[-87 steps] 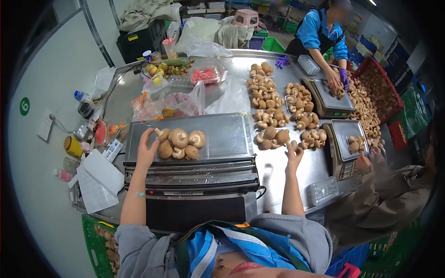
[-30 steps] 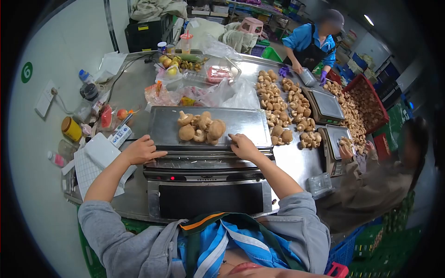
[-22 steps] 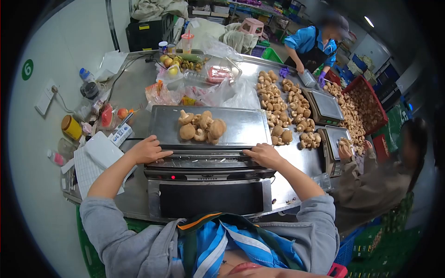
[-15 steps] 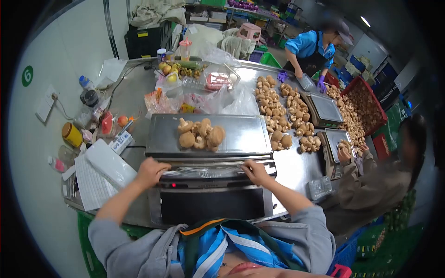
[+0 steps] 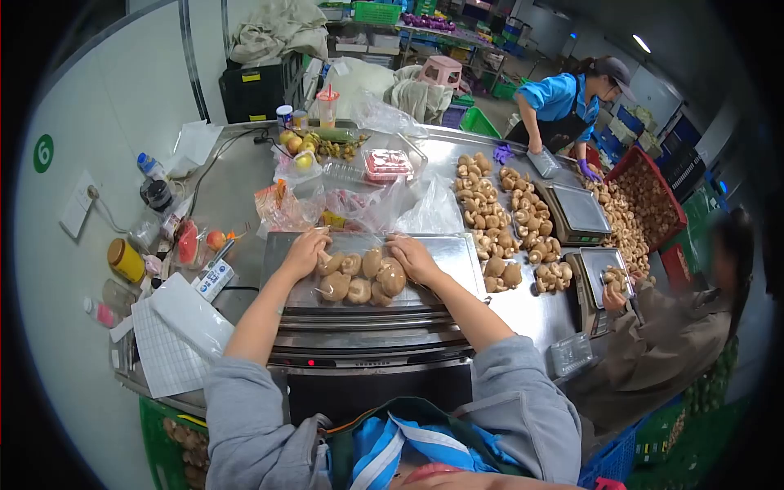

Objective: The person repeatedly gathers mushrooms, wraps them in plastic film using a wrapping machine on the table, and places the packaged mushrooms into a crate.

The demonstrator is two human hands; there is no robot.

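Brown mushrooms (image 5: 359, 289) sit in a cluster on the flat metal top of the wrapping machine (image 5: 376, 359). Clear plastic film (image 5: 347, 310) stretches over them and shines across the machine's top. At the cluster's left far side, my left hand (image 5: 307, 253) has its fingers bent and pressed together on the film. My right hand (image 5: 413, 260) does the same at the right far side, close to the biggest mushroom. The film edges under my fingers are mostly hidden. A red light glows on the machine's front.
Mushrooms in rows (image 5: 490, 212) lie to the right, beside two scales (image 5: 580, 208). A co-worker in blue (image 5: 559, 102) and another in brown (image 5: 661, 343) work there. Plastic bags (image 5: 367, 204) and fruit (image 5: 298, 147) lie behind the machine; papers (image 5: 171, 327) lie left.
Both hands have moved away from my body, from the machine's front bar to either side of the mushrooms. The film now covers the mushrooms, which were bare before.
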